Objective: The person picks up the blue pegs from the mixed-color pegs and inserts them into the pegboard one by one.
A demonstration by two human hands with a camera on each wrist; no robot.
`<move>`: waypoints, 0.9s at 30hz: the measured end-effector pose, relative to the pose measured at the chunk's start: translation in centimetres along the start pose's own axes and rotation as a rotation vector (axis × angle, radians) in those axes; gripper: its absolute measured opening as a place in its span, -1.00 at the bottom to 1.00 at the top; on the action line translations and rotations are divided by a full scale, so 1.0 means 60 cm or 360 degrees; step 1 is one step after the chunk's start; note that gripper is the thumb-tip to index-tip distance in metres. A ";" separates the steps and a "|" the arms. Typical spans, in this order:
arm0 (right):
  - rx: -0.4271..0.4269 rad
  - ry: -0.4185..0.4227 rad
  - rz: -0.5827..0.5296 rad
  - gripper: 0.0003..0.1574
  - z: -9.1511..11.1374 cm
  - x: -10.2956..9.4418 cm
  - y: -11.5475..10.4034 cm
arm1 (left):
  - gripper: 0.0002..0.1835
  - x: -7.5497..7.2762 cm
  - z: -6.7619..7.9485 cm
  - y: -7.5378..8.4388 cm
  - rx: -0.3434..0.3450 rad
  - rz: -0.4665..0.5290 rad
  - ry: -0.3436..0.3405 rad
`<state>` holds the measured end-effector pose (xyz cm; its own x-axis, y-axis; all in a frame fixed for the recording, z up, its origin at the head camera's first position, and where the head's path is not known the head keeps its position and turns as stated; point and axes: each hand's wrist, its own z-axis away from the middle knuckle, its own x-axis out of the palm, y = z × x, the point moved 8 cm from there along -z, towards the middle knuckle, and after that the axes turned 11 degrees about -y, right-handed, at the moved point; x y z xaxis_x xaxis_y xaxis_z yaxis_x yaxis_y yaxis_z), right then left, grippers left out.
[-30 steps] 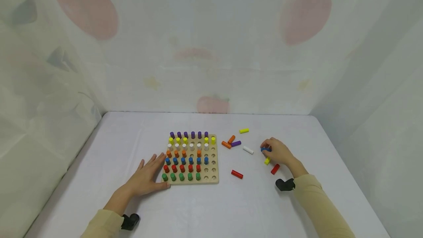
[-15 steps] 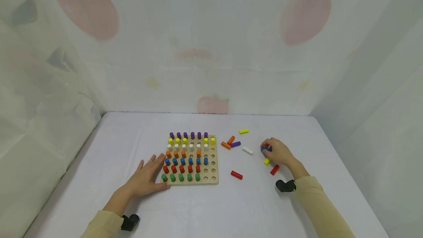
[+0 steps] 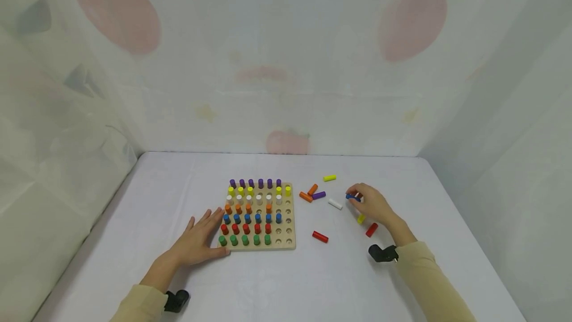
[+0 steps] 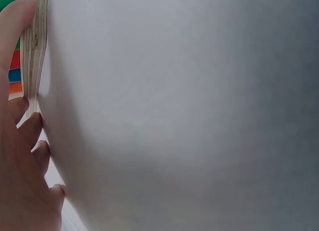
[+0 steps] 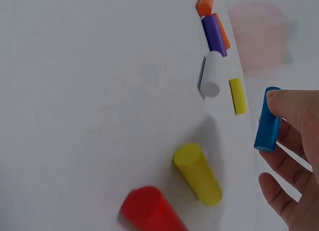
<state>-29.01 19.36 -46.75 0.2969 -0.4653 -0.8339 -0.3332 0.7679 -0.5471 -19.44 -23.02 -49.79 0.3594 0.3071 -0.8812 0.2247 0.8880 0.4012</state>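
My right hand (image 3: 372, 206) pinches a blue peg (image 5: 268, 119) between thumb and fingers, held above the tabletop on the right. Below it lie a yellow peg (image 3: 361, 218) and a red peg (image 3: 372, 230). My left hand (image 3: 196, 240) rests at the left side of a wooden pegboard (image 3: 292, 222), fingers spread, thumb on its near left corner. Rows of purple, yellow, white, orange, blue, red and green pegs stand upright in the board. Bare holes show mostly along its right side. In the left wrist view the thumb and fingertips touch the board's edge (image 4: 35, 51).
Between board and right hand lie a white peg (image 3: 335, 203), a purple peg (image 3: 319, 195), two orange pegs (image 3: 306, 196), a yellow peg (image 3: 329, 178) and another red peg (image 3: 320, 236). A printed curtain (image 3: 339, 113) hangs behind the white table (image 3: 286, 287).
My right hand has lifted the blue peg from the table and shifted slightly left and away from me. The left hand and the board stay in place.
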 end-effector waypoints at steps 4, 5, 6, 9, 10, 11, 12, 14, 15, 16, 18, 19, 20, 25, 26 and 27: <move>-0.0054 0.0036 -0.0001 -0.74 -0.001 0.000 -0.014 | 0.15 0.000 -0.001 0.000 -0.0001 -0.0006 0.0007; -0.0068 0.0048 -0.0010 -0.75 -0.001 0.000 -0.018 | 0.15 0.000 -0.001 0.000 -0.0001 -0.0009 0.0010; -0.0084 0.0062 -0.0011 -0.75 -0.001 0.000 -0.021 | 0.15 0.000 -0.001 -0.001 0.0000 -0.0006 0.0010; -0.0136 0.0093 -0.0036 -0.75 -0.003 0.002 -0.032 | 0.15 0.000 -0.002 -0.001 0.0003 -0.0005 0.0009; -0.0151 0.0093 -0.0048 -0.75 -0.004 0.003 -0.036 | 0.15 0.000 -0.001 -0.001 0.0003 -0.0005 0.0009; -0.0155 0.0088 -0.0060 -0.75 -0.006 0.006 -0.038 | 0.15 0.001 -0.001 -0.002 0.0002 -0.0004 0.0008; -0.0160 0.0079 -0.0072 -0.74 -0.007 0.008 -0.041 | 0.15 0.000 -0.002 -0.001 0.0003 -0.0003 0.0006; -0.0160 0.0058 -0.0095 -0.74 -0.009 0.015 -0.048 | 0.15 0.001 0.000 -0.002 -0.0002 -0.0005 0.0005; -0.0163 0.0052 -0.0104 -0.74 -0.010 0.018 -0.052 | 0.15 0.001 0.001 -0.003 -0.0005 -0.0003 0.0006; -0.0164 0.0047 -0.0107 -0.75 -0.012 0.022 -0.055 | 0.15 0.002 0.002 -0.003 -0.0008 -0.0005 0.0005; -0.0176 0.0047 -0.0114 -0.75 -0.014 0.027 -0.063 | 0.15 0.002 0.002 -0.002 -0.0011 0.0000 0.0005; -0.0186 0.0052 -0.0119 -0.75 -0.015 0.030 -0.066 | 0.15 0.001 0.003 -0.002 -0.0009 0.0002 0.0006; -0.0201 0.0056 -0.0126 -0.75 -0.017 0.032 -0.070 | 0.15 0.001 0.003 -0.001 -0.0009 0.0006 0.0005; -0.0272 0.0085 -0.0156 -0.74 -0.024 0.042 -0.090 | 0.15 0.000 0.002 -0.002 -0.0003 0.0002 0.0008; -0.0283 0.0101 -0.0155 -0.74 -0.026 0.043 -0.093 | 0.15 0.001 0.001 -0.002 -0.0005 -0.0001 0.0007; -0.0294 0.0115 -0.0160 -0.74 -0.027 0.044 -0.096 | 0.16 0.001 0.000 -0.003 -0.0006 -0.0003 0.0005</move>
<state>-27.74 13.00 -45.91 0.2744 -0.5708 -0.7739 -0.4652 0.6256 -0.6263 -19.45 -23.17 -49.90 0.3560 0.3069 -0.8826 0.2221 0.8897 0.3989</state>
